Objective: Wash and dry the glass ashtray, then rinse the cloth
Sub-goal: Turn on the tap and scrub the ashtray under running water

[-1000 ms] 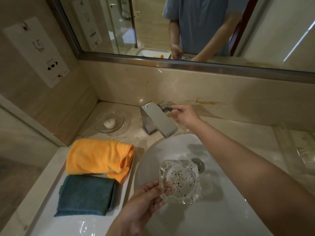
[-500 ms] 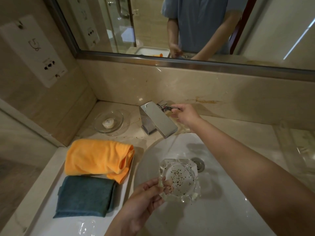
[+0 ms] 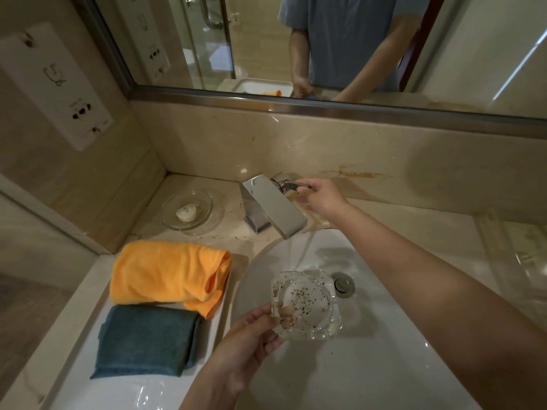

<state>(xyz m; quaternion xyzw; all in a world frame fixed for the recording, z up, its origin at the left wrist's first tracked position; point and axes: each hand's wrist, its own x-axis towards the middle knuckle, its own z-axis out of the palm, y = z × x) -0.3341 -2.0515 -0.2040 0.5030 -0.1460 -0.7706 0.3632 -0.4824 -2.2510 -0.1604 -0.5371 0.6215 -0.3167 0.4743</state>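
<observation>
My left hand (image 3: 245, 347) pinches the near left edge of the glass ashtray (image 3: 307, 303), holding it over the white sink (image 3: 370, 365). Dark specks lie scattered in the ashtray's bowl. My right hand (image 3: 321, 198) grips the lever (image 3: 288, 184) of the chrome faucet (image 3: 272, 207) at the back of the basin. A thin stream of water (image 3: 291, 253) falls from the spout just behind the ashtray. An orange cloth (image 3: 165, 273) and a folded teal cloth (image 3: 148, 340) lie on a white tray (image 3: 118, 389) left of the sink.
A glass soap dish (image 3: 189, 213) with a small soap sits in the back left corner of the marble counter. The drain plug (image 3: 343, 284) lies right of the ashtray. A mirror runs above the backsplash, and a wall socket plate (image 3: 56, 84) is on the left.
Water now runs from the faucet, where none showed before. My right hand has stayed on the lever, and the ashtray has kept its place over the basin.
</observation>
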